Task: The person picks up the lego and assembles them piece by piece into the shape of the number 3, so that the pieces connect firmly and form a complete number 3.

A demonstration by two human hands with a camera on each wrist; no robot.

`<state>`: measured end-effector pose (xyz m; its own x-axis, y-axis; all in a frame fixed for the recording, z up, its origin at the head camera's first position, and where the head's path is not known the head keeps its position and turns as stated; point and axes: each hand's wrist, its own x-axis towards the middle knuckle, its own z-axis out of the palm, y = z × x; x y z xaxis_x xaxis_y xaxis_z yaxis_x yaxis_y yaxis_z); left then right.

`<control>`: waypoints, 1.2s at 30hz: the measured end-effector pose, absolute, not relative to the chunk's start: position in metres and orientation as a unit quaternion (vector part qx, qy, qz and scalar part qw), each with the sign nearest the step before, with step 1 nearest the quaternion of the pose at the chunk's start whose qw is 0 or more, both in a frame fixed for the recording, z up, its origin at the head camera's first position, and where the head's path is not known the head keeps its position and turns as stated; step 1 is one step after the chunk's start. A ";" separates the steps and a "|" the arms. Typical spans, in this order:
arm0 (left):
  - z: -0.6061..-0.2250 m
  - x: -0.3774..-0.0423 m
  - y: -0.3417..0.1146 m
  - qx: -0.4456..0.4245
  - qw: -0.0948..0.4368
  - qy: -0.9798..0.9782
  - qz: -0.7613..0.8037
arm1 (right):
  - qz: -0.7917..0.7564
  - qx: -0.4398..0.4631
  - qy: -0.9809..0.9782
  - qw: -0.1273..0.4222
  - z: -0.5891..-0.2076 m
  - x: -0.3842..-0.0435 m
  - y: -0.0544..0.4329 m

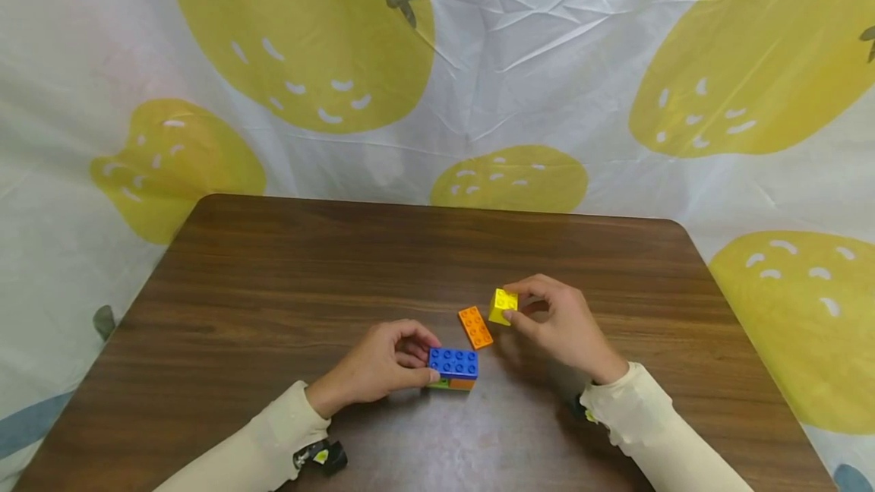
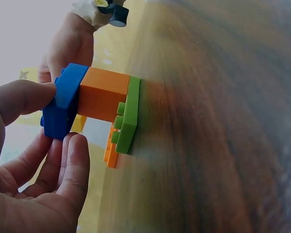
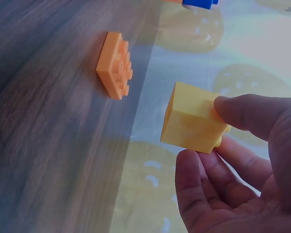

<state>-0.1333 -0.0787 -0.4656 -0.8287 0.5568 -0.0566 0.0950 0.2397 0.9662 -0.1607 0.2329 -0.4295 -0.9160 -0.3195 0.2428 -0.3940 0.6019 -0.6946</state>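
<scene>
My left hand (image 1: 383, 363) pinches the end of a blue brick (image 1: 453, 362) between thumb and fingers. That brick tops a small stack: beneath it sits an orange block (image 2: 104, 93), and under that a flat green plate (image 2: 130, 116) on the table. In the left wrist view a gap shows between blue and green beside the orange block. My right hand (image 1: 562, 323) holds a yellow cube-shaped brick (image 1: 503, 306) by thumb and fingertips, raised over the table. Between the hands lies a flat orange plate (image 1: 475, 327), studs up, touched by neither hand.
The brown wood-grain table (image 1: 328, 264) has rounded far corners. A white curtain (image 1: 533, 97) with yellow fruit prints hangs behind its far edge. Dark devices, such as the wrist camera (image 1: 330, 457), are strapped at both cream sleeves.
</scene>
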 end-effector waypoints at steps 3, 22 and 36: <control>-0.465 -0.133 -0.079 0.214 0.200 0.762 0.578 | 0.398 0.206 -0.893 0.052 -0.428 -0.159 0.231; -0.464 -0.132 -0.079 0.210 0.199 0.757 0.586 | 0.401 0.257 -0.876 0.070 -0.417 -0.142 0.216; -0.464 -0.132 -0.079 0.209 0.203 0.759 0.582 | 0.401 0.302 -0.860 0.091 -0.417 -0.131 0.205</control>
